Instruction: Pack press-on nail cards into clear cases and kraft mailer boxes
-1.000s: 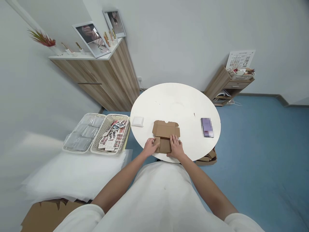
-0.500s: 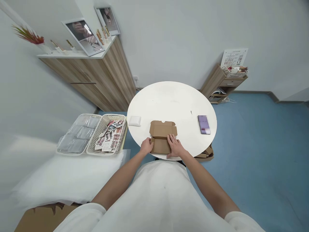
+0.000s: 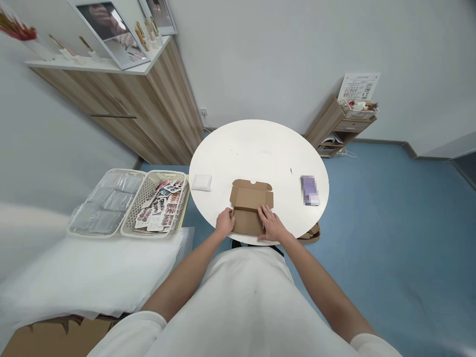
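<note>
A brown cardboard box (image 3: pixel 248 220) lies near the front edge of the round white table (image 3: pixel 256 144). Its flapped lid (image 3: pixel 250 193) is folded open away from me, and no contents show in its tray. My left hand (image 3: pixel 225 223) grips the left side wall, fingers curled and mostly hidden. On the opposite side, my right hand (image 3: pixel 272 223) holds the right wall, its fingers reaching over the edge and the thumb low by the front corner. A small white packet (image 3: pixel 202 182) rests on the table to the left.
A blurred purple item (image 3: pixel 309 190) lies at the table's right. Left of the table stand a basket of printed cards (image 3: pixel 156 206) and a basket of clear plastic packs (image 3: pixel 107 203). A wooden cabinet (image 3: pixel 167 94) and a small shelf (image 3: pixel 342 126) stand by the wall.
My view has shifted slightly, moving the surroundings a little in the picture. Both hands stay at the box's sides, and the box remains open in nearly the same place.
</note>
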The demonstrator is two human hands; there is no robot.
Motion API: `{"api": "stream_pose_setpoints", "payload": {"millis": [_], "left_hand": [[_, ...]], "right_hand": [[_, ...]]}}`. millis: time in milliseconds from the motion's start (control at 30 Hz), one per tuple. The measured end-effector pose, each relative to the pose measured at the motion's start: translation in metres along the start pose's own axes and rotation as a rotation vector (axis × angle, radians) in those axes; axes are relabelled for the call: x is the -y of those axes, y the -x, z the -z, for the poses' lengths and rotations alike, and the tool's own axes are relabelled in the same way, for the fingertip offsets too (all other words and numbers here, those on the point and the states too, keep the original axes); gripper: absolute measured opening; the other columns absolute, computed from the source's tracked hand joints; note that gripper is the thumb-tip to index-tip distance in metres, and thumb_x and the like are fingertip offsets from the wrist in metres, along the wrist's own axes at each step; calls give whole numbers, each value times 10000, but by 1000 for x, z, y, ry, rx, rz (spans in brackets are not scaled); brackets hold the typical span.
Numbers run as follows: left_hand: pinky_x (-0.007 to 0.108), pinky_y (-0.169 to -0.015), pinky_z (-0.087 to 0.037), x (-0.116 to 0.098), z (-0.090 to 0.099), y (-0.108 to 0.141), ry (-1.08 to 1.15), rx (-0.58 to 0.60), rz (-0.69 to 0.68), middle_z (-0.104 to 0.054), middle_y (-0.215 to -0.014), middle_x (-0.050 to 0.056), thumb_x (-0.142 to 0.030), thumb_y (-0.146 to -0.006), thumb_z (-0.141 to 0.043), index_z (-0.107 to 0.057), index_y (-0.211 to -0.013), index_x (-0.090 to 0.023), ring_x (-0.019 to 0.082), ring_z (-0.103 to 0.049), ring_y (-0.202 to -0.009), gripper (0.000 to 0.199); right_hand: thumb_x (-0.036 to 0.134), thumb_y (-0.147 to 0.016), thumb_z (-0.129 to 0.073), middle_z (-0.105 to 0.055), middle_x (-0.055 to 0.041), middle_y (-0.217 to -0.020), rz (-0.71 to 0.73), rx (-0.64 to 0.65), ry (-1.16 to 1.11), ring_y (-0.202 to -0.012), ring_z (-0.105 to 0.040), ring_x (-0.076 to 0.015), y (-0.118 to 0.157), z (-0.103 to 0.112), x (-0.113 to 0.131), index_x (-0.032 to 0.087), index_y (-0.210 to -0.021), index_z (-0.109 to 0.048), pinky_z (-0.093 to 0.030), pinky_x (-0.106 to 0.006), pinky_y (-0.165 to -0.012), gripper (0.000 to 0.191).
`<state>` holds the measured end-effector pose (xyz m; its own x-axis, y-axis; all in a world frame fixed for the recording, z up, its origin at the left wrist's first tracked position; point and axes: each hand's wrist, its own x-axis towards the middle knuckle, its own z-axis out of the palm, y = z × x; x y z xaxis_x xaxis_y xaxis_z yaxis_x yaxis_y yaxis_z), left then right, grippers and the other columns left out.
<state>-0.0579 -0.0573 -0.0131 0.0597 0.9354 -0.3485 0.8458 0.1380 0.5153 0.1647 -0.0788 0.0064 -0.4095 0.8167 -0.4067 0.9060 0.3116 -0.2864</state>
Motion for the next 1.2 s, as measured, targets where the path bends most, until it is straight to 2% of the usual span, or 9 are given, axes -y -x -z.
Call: {"api": "stream_pose_setpoints", "payload": {"millis": [100, 167, 267, 433, 600, 733, 867, 1000, 1200], "left_hand": [[320, -848, -389, -9, 1, 8, 31, -68, -114, -477, -1191, 115, -447, -706, -555, -277, -1253, -173, 215, -508, -1039, 672], [376, -973, -283, -19, 3, 12, -60, -85, -264, -287, -1364, 147, -539, -554, -655, -173, -1324, -178, 278, -327, -1225, 977], [441, -1043, -100, -38, 4, 10, -230, 21, -438, -139, -1438, 138, -564, -406, -723, -153, -1357, -201, 335, -76, -1314, 1166], [466, -1043, -44, -64, -2, -7, -324, 127, -405, -164, -1437, 130, -556, -408, -725, -168, -1366, -207, 343, -48, -1318, 1162], [489, -1037, 21, -69, -13, -16, -346, 102, -342, -152, -1440, 135, -595, -418, -699, -127, -1378, -189, 351, -54, -1313, 1189], [500, -1031, 34, -70, -21, -16, -332, 73, -305, -153, -1438, 145, -618, -413, -687, -103, -1383, -179, 361, -53, -1309, 1214], [507, -1028, 15, -73, -25, -15, -345, 48, -256, -165, -1433, 150, -634, -395, -686, -114, -1381, -171, 366, -67, -1304, 1230], [514, -1026, -14, -77, -26, -15, -354, 38, -240, -186, -1424, 156, -639, -384, -687, -135, -1376, -154, 375, -88, -1298, 1235], [509, -1013, -92, -82, -26, -16, -325, 25, -238, -219, -1404, 180, -629, -355, -704, -190, -1362, -147, 397, -99, -1289, 1229]], "right_hand": [[545, -549, -662, 67, -95, -1462, 3, 2, 8, -1330, 69, -276, -3, 5, -16, 219, -1358, 171, -148, -459, -1018, 1206], [549, -546, -663, 38, -100, -1464, 33, 12, 8, -1331, 53, -276, -5, 8, -27, 213, -1363, 156, -155, -459, -1018, 1205], [547, -534, -676, 5, -110, -1464, 107, 16, -4, -1332, 24, -281, -9, 12, -39, 200, -1374, 116, -166, -449, -1022, 1206], [576, -525, -675, 48, -123, -1460, 146, -52, -95, -1328, 26, -300, -9, 15, -55, 200, -1378, 93, -164, -453, -1029, 1207], [509, -659, -583, 119, -93, -1454, -45, -90, -281, -1332, -38, -267, 8, 9, -83, 228, -1361, 159, -211, -430, -1026, 1059], [278, -732, -479, -75, -59, -1452, -13, -104, -338, -1315, -149, -223, 12, 5, -101, 248, -1382, 45, -245, -389, -1026, 835], [178, -715, -410, -258, -81, -1389, -46, -165, -406, -1245, -289, -230, -2, 8, -100, 204, -1382, 81, -322, -394, -978, 829], [204, -738, -380, -349, -89, -1334, -190, -127, -597, -1062, -466, -201, -13, 13, -90, 169, -1388, -9, -443, -316, -828, 750], [372, -779, -429, -505, -59, -1187, -127, -130, -769, -854, -541, -162, -14, 22, -75, 218, -1286, -323, -443, -289, -742, 540]]}}
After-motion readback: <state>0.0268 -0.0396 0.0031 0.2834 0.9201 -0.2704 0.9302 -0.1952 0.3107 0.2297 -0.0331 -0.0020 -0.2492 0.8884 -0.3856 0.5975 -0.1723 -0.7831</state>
